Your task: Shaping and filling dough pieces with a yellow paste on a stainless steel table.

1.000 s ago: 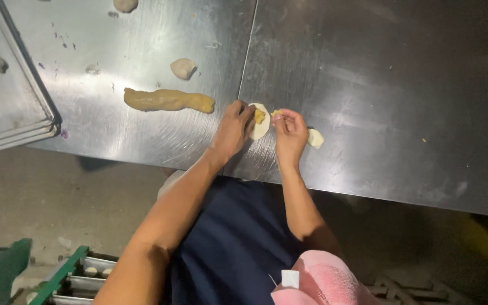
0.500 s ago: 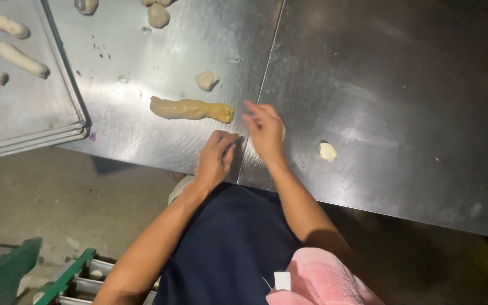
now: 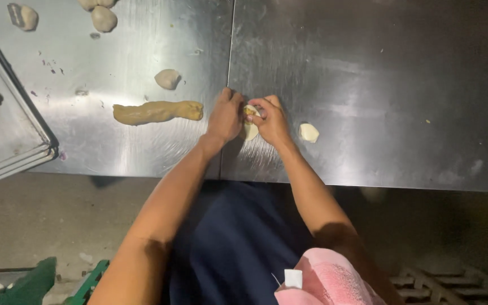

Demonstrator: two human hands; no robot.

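While both your hands, left hand (image 3: 225, 117) and right hand (image 3: 272, 120), hold the dough round (image 3: 249, 131) pinched near the bench (image 3: 368, 85) front edge, keep your fingers narrow, sealing evenly around the filling.

We get pretty dim, warm light here, and most of it bounces off the steel table (image 3: 368, 85) as a soft streaky glare, strongest toward its left half. The right far corner of the table goes murky. Below the table's near edge the floor is dark and grainy. Our forearms cast faint shadows beside them. Focus looks slightly soft everywhere, noisier toward the bottom corners.
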